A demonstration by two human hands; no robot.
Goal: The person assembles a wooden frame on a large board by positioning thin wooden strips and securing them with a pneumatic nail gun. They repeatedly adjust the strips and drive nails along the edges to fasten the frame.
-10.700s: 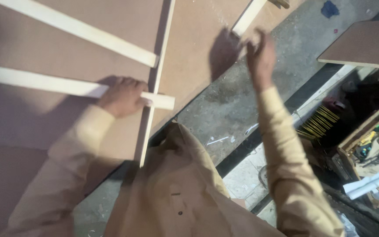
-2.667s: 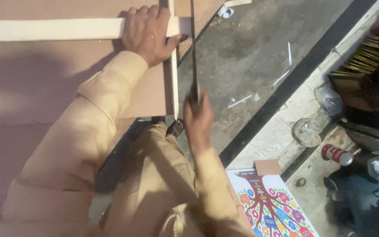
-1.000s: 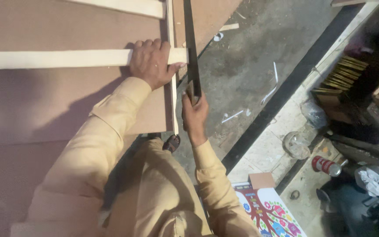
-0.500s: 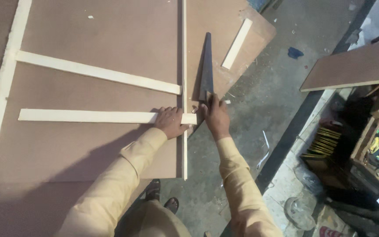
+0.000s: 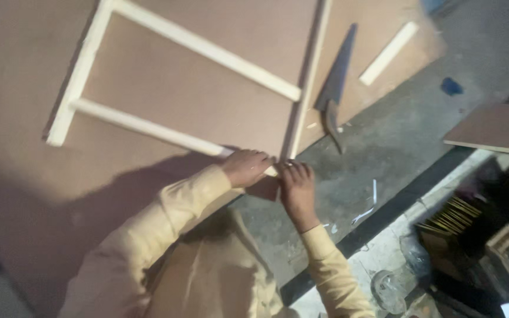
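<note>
Both hands meet at one corner of the frame. My left hand (image 5: 247,168) lies curled over the near end of the lower cross batten (image 5: 148,126), fingers folded down onto the wood, pressing more than clasping. My right hand (image 5: 296,187) sits just beside it, fingers bent over the bottom end of the long upright batten (image 5: 307,76), where that strip meets the cross batten. Whether the right fingers actually pinch the strip or only rest on it I cannot tell; blur hides the fingertips.

Change: half a second ago my right hand was at the handle of the handsaw (image 5: 335,88). Now the saw lies by itself on the brown board (image 5: 195,88), just right of the upright batten, handle end toward the board's edge, well apart from both hands. So the saw is put down, and both hands are on the joint. Left hand has stayed on the same batten end.

Around that: an upper cross batten (image 5: 207,47) runs parallel above the lower one, a left side batten (image 5: 81,76) closes the frame, and a loose short strip (image 5: 389,53) lies on the board's far right. Past the board edge is grey concrete floor (image 5: 384,147) with scattered chips. A second board (image 5: 496,129) juts in at right.
</note>
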